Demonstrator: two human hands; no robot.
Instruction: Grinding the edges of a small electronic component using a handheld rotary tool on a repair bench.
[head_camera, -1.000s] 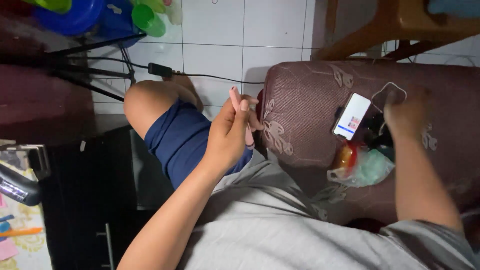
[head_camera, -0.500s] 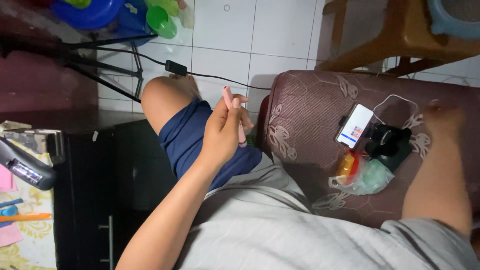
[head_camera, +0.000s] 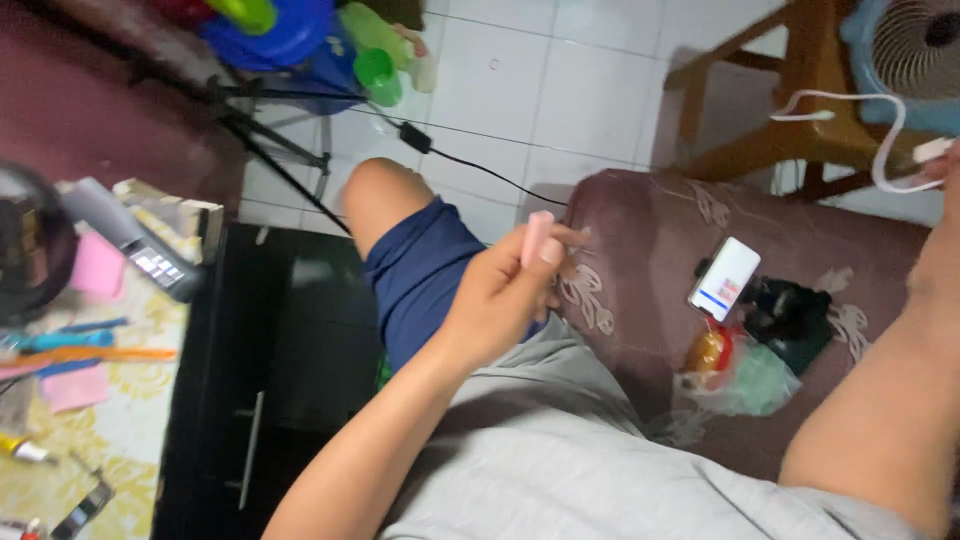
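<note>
1. My left hand (head_camera: 500, 295) sits at the middle of the frame, above my lap, clenched around a small pink tube (head_camera: 537, 237); its tip sticks up past my fingers.
2. My right hand (head_camera: 945, 165) is at the far right edge, mostly cut off by the frame. It grasps the plug end of a white cable (head_camera: 880, 140), which loops toward the upper right.
3. The cable runs across a wooden stool (head_camera: 800, 110) at the upper right, where a light blue fan (head_camera: 915, 45) stands in the corner.
4. I sit on a maroon sofa (head_camera: 650, 260) with a pale floral pattern. My knee, in blue shorts (head_camera: 420, 275), points toward the upper middle of the frame.
5. On the sofa cushion, right of centre, lies a white rectangular device (head_camera: 725, 278); just beside it is a black object (head_camera: 790, 315), and below them a crumpled clear plastic bag (head_camera: 750, 380) with something orange and red inside.
6. At the left edge, a surface with a yellow patterned cover (head_camera: 130, 420) carries pens, pink notes and a grey remote-shaped device (head_camera: 130, 240).
7. A black cord (head_camera: 470, 170) crosses the white tiled floor (head_camera: 600, 90) at the upper middle. Blue and green plastic toys (head_camera: 300, 35) sit at the upper left beside black tripod legs (head_camera: 270, 150).
</note>
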